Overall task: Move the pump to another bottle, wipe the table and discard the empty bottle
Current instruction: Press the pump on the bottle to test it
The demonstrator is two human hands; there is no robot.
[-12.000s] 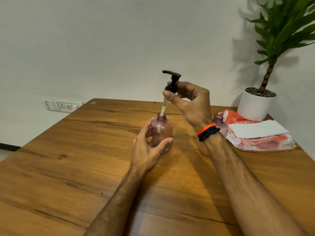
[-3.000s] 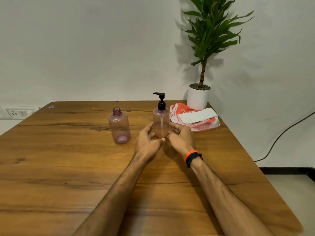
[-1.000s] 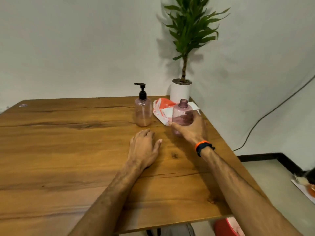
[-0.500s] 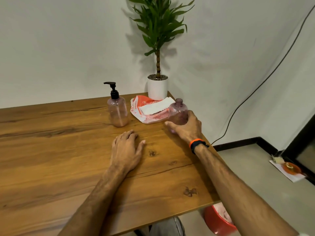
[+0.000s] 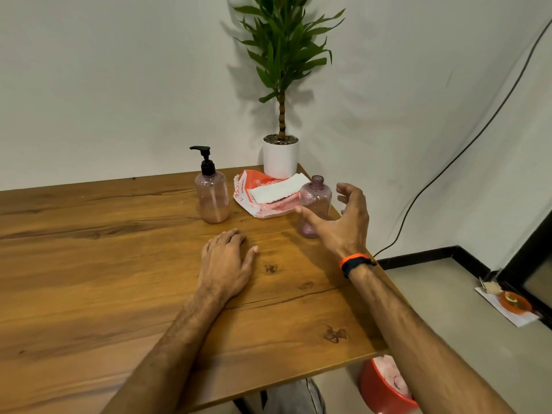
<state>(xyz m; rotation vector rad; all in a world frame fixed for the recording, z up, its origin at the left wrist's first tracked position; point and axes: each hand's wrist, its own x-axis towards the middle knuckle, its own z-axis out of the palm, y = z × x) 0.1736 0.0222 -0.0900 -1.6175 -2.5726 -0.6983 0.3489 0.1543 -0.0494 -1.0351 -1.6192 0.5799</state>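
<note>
A pink bottle with the black pump (image 5: 211,194) screwed on stands upright at the back of the wooden table (image 5: 89,264). To its right, near the table's right edge, stands the empty pink bottle (image 5: 314,203) without a cap. My right hand (image 5: 343,219) hovers just in front of and beside it, fingers spread, not touching it. My left hand (image 5: 227,261) lies flat on the table, palm down, holding nothing. A white paper towel (image 5: 277,189) rests on an orange and white packet (image 5: 257,201) between the two bottles.
A potted plant in a white pot (image 5: 280,156) stands at the table's back right corner. A red bin (image 5: 385,386) sits on the floor under the table's right edge. A black cable (image 5: 448,165) runs down the wall. An orange object on paper (image 5: 513,303) lies on the floor.
My right hand has let go of the empty bottle, which now stands near the right edge. The left hand has stayed flat on the table.
</note>
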